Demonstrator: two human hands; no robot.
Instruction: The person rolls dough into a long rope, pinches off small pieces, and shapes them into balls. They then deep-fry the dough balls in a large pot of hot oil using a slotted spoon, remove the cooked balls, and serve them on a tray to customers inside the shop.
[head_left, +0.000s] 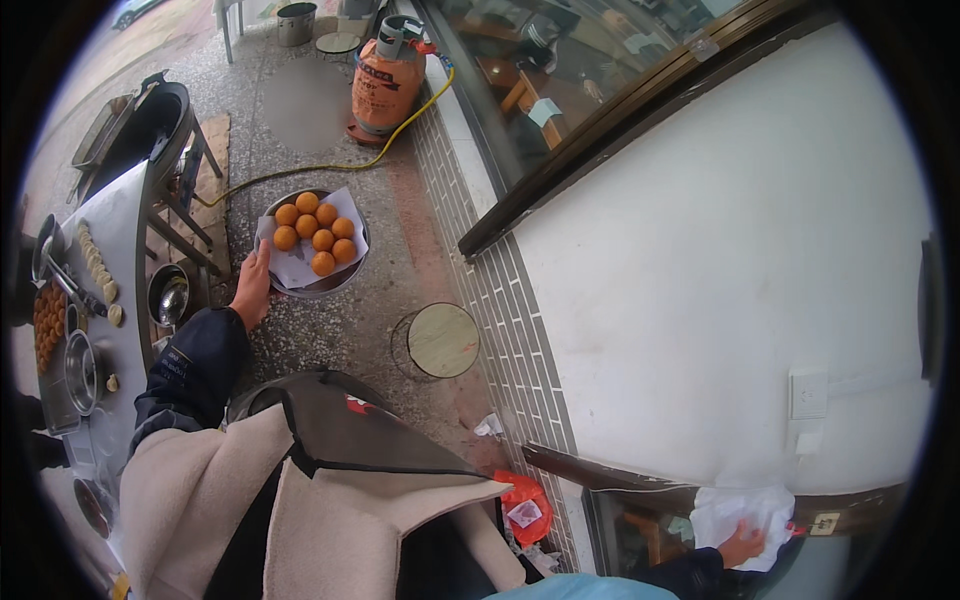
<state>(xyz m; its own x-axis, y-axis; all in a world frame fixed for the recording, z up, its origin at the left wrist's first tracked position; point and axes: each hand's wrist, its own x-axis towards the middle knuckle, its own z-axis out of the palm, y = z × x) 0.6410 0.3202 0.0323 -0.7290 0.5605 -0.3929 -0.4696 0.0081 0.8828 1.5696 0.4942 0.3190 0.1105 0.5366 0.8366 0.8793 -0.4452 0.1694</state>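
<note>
My left hand (253, 291) grips the near left rim of a round metal bowl (350, 281). White paper (291, 268) lines the bowl, and several round orange-brown fried balls (306, 226) lie on it. At the lower right, my right hand (741, 545) reaches to white plastic bags or sheets (776, 510) hanging by the window frame; its fingers touch them, but whether they grip is not plain.
A metal table (127, 300) at left bears dough pieces (96, 259), a tray of browned food (49, 319) and bowls. Beyond stand a large wok (161, 120) and an orange gas cylinder (386, 86) with a yellow hose (315, 166). A round stool (442, 340) stands by the wall.
</note>
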